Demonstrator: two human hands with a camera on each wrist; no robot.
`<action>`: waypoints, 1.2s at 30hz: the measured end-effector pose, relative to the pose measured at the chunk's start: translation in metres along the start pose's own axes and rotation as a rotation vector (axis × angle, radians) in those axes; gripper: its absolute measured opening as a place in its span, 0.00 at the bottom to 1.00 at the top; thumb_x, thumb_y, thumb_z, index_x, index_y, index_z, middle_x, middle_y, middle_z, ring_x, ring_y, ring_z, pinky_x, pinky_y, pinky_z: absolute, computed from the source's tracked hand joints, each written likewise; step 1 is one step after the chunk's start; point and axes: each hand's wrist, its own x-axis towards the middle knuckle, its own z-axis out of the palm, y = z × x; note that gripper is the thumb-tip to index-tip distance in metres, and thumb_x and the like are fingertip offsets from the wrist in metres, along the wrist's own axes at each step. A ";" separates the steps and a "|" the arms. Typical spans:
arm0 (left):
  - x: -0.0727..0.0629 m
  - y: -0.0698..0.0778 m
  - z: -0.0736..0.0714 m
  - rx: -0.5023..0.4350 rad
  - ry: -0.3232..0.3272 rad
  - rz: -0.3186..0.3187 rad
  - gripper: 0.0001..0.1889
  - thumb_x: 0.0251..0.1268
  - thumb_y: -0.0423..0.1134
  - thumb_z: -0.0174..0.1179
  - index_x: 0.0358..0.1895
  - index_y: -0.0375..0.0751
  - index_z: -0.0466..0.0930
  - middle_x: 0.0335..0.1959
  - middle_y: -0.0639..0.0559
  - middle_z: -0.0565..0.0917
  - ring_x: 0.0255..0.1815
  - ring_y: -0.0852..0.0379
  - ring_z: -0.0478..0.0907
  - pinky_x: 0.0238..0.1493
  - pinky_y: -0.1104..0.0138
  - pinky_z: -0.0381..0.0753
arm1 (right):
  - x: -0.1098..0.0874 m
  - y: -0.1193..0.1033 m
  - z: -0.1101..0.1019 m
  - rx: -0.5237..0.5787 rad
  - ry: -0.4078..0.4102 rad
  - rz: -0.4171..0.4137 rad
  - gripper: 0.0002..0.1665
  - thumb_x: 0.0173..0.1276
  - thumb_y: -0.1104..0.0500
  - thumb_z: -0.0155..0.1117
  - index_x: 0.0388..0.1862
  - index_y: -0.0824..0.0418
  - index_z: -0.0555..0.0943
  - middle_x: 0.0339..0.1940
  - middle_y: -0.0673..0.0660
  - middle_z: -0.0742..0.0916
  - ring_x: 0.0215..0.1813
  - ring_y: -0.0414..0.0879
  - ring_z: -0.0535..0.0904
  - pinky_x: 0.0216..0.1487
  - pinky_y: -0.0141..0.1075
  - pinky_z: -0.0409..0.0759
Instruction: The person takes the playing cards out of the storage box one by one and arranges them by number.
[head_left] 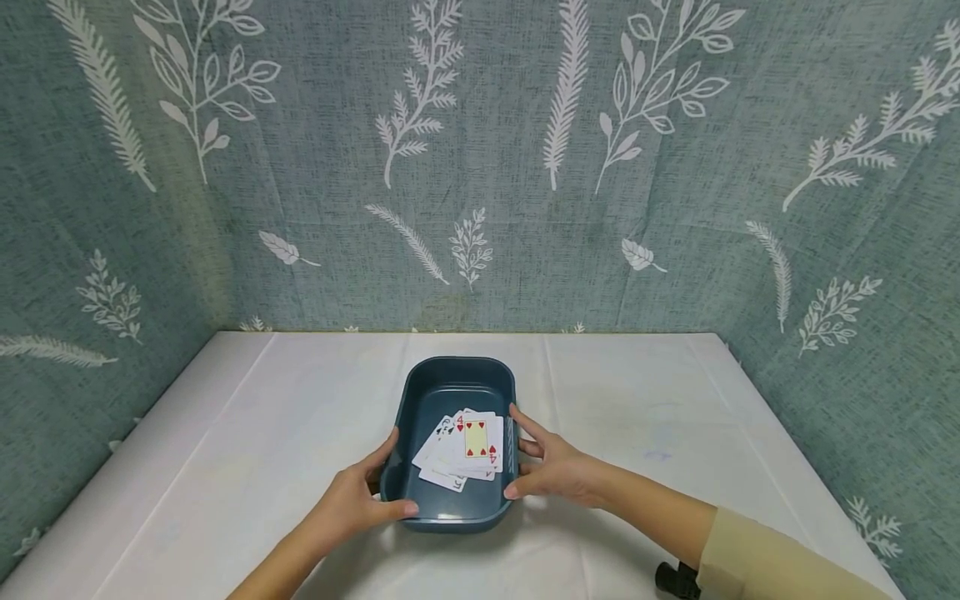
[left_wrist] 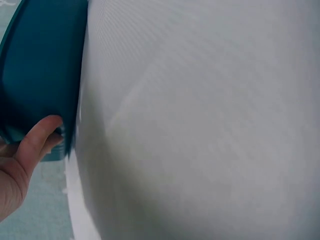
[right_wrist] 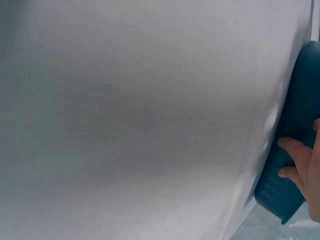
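Observation:
A dark teal plastic tray (head_left: 461, 367) with rounded corners is in the middle of the head view, over the white table. Inside it lies a loose pile of playing cards (head_left: 461, 450), the four of hearts face up on top. My left hand (head_left: 352, 500) grips the tray's near left side, its thumb over the rim. On the opposite side my right hand (head_left: 558, 467) holds the right wall, fingers spread along it. Both wrist views show fingers against the tray's outer wall; the left wrist view has the tray (left_wrist: 42, 65) at its left edge.
The table (head_left: 637, 400) has a white cover with fold lines. Grey-green cloth (head_left: 510, 250) with white leaf prints hangs behind and at both sides. A small black object (head_left: 675, 579) is by the right sleeve at the bottom.

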 end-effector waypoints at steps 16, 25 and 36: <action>0.010 0.012 0.022 -0.087 -0.006 0.005 0.56 0.32 0.45 0.81 0.71 0.41 0.59 0.53 0.32 0.79 0.42 0.50 0.82 0.43 0.60 0.81 | -0.014 0.004 -0.027 0.040 -0.016 0.001 0.67 0.51 0.75 0.70 0.78 0.44 0.41 0.74 0.71 0.56 0.69 0.68 0.61 0.49 0.43 0.79; 0.011 0.021 0.032 -0.108 -0.031 0.024 0.56 0.32 0.45 0.80 0.72 0.41 0.59 0.53 0.34 0.80 0.42 0.52 0.81 0.43 0.62 0.81 | -0.023 0.009 -0.038 0.046 -0.010 0.007 0.66 0.52 0.74 0.70 0.78 0.45 0.40 0.74 0.71 0.55 0.70 0.69 0.58 0.52 0.45 0.78; 0.015 0.031 0.049 -0.123 -0.048 0.052 0.55 0.34 0.45 0.80 0.71 0.40 0.59 0.59 0.33 0.75 0.45 0.47 0.82 0.45 0.58 0.81 | -0.037 0.011 -0.057 0.043 -0.029 -0.008 0.66 0.53 0.72 0.70 0.78 0.46 0.39 0.75 0.72 0.52 0.70 0.70 0.57 0.54 0.46 0.76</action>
